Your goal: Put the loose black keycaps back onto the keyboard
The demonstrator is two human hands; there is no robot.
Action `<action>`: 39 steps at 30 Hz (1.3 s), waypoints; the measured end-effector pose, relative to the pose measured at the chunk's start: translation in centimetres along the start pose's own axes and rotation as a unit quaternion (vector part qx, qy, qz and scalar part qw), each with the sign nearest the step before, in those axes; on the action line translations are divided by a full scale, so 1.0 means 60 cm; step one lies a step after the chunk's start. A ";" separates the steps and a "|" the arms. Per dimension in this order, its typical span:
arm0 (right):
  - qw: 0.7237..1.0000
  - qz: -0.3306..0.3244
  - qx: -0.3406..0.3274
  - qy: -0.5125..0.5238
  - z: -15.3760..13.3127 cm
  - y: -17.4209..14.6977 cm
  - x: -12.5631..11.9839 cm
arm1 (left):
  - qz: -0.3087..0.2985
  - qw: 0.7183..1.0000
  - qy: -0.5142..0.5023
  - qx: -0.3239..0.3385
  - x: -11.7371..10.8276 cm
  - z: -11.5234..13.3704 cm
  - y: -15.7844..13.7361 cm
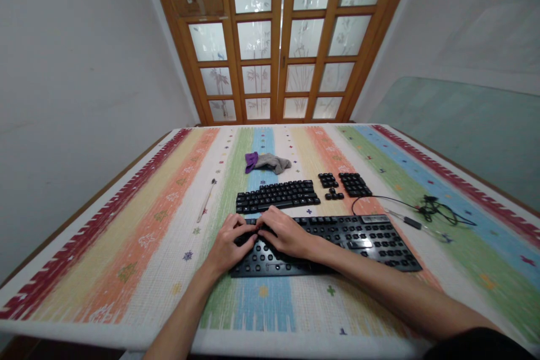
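Note:
A black keyboard base (379, 239) lies in front of me, most of its key positions bare, with some keycaps fitted along its back row. My left hand (230, 242) rests at the base's left end, thumb and fingers pinched together. Meeting it there is my right hand (284, 232), also closed in a pinch, its forearm crossing over the base. Whatever is between the fingertips is hidden. Just behind the base, loose black keycaps (278, 195) are laid out in keyboard rows. More keycaps sit to the right, as a number-pad block (355, 184) and smaller groups (328, 180).
A toothbrush (206, 201) lies left of the keycaps. Behind them is a crumpled grey and purple cloth (272, 163). The keyboard's cable (430, 208) is bundled at right, near a thin tool (412, 223) with a dark middle. A striped tablecloth (169, 236) covers the table.

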State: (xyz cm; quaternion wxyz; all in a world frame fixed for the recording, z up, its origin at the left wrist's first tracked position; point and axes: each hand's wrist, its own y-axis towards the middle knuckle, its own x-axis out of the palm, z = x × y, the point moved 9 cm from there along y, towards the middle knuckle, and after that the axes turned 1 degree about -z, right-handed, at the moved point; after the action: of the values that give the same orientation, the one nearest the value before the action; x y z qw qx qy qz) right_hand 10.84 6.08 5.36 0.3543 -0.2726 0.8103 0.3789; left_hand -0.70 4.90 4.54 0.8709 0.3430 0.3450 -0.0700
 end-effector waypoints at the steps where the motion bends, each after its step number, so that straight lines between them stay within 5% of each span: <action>1: 1.000 0.001 -0.001 -0.001 0.000 0.001 -0.001 | -0.001 1.000 0.001 0.000 0.000 0.000 0.000; 30: 0.998 0.001 -0.015 -0.054 0.000 -0.002 0.003 | -0.012 1.000 0.023 0.008 0.007 0.002 0.001; 39: 0.968 -0.106 0.031 -0.225 -0.021 -0.012 0.038 | -0.007 0.997 0.062 0.037 0.011 0.015 0.000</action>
State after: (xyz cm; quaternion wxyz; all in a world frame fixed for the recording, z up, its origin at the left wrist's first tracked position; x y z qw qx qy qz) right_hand 9.53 4.25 3.89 0.5739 -0.2538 0.6874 0.3657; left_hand 0.30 4.42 4.60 0.8342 0.3761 0.3975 -0.0674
